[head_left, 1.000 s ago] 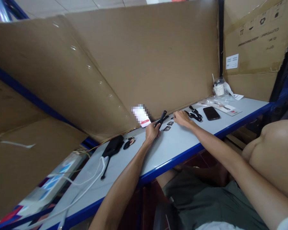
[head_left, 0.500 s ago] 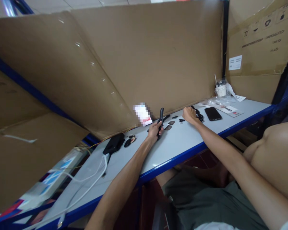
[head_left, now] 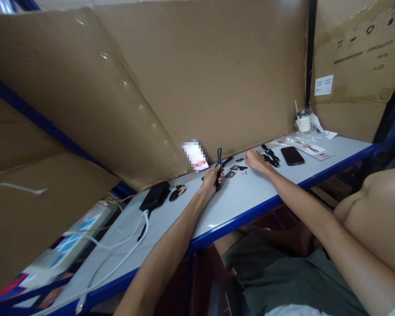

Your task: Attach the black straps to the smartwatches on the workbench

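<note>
My left hand (head_left: 212,180) is closed around a black handled object (head_left: 219,157) whose rounded end points up; its exact kind is not clear. Just right of it, flat metal pieces (head_left: 230,174) lie on the table. My right hand (head_left: 254,159) is over the table with its fingers curled together, and whatever they may hold is hidden. Close to those fingertips are a small black part (head_left: 242,168), tiny silver bits (head_left: 245,173) and a small metallic part (head_left: 239,159). Several black handled items (head_left: 270,157) lie behind and right of that hand.
A black phone (head_left: 292,156) and clear plastic packaging (head_left: 311,148) lie at the right, with a cup (head_left: 303,123) behind. A lit screen (head_left: 196,156) leans on the cardboard wall (head_left: 217,79). At left are a black case (head_left: 154,196) and a white cable (head_left: 145,232).
My right hand has shifted a little to the left, uncovering more of the black items. The small black part has moved left towards the metal pieces. My left hand keeps its hold.
</note>
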Demonstrator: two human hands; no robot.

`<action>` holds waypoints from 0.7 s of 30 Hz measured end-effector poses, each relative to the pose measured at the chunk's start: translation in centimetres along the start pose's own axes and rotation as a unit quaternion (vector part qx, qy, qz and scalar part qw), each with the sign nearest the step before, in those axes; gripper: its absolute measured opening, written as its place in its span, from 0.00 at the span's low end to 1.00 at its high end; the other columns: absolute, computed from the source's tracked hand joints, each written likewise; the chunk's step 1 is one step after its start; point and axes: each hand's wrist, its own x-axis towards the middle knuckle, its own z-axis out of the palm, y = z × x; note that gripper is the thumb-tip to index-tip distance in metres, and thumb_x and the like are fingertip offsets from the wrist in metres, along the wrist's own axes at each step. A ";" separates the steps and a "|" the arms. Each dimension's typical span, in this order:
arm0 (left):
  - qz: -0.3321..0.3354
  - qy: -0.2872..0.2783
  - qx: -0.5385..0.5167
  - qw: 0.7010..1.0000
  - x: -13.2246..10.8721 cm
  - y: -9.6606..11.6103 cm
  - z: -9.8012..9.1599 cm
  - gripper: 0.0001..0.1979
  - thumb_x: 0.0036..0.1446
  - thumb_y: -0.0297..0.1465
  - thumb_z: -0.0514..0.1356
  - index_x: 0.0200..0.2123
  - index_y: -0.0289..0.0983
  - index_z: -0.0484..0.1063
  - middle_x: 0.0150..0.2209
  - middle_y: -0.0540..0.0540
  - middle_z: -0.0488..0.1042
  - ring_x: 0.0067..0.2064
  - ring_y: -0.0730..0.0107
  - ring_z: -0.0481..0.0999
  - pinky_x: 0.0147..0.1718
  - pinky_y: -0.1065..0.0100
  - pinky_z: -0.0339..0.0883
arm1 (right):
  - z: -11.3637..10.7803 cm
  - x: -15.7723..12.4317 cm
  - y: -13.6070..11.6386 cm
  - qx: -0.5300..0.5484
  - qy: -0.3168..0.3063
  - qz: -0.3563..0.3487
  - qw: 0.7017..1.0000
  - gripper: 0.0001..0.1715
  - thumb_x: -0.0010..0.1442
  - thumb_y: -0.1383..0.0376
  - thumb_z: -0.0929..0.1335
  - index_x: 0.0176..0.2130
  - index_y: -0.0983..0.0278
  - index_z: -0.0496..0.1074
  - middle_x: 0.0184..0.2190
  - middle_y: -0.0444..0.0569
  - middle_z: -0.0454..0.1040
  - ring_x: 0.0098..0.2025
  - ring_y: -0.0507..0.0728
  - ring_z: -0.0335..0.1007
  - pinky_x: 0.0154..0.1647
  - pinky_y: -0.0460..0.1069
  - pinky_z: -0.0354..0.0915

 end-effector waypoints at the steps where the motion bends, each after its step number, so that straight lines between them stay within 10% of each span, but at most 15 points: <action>1: -0.002 0.004 -0.007 1.000 0.0 0.0 0.0 0.12 0.71 0.34 0.57 0.34 0.35 0.67 0.19 0.54 0.65 0.15 0.82 0.56 0.13 0.78 0.46 | 0.1 -0.1 0.0 -0.001 -0.002 -0.009 1.000 0.18 0.66 0.70 0.66 0.49 0.66 0.83 0.51 0.65 0.81 0.55 0.65 0.78 0.49 0.50 0.68; 8: -0.026 0.018 -0.054 0.998 0.0 0.2 0.3 0.14 0.74 0.34 0.50 0.35 0.34 0.68 0.19 0.52 0.66 0.15 0.80 0.59 0.12 0.79 0.49 | 1.3 -0.6 -0.1 0.003 -0.046 -0.119 0.992 0.21 0.63 0.68 0.70 0.54 0.56 0.81 0.53 0.52 0.82 0.57 0.62 0.77 0.51 0.47 0.67; 21: -0.013 0.032 -0.033 0.999 -0.2 0.1 0.4 0.15 0.74 0.33 0.49 0.35 0.33 0.68 0.20 0.53 0.65 0.15 0.80 0.60 0.12 0.78 0.51 | -0.1 -0.6 -0.1 -0.026 0.009 0.005 1.000 0.19 0.68 0.70 0.64 0.53 0.69 0.80 0.54 0.65 0.79 0.58 0.65 0.75 0.52 0.51 0.69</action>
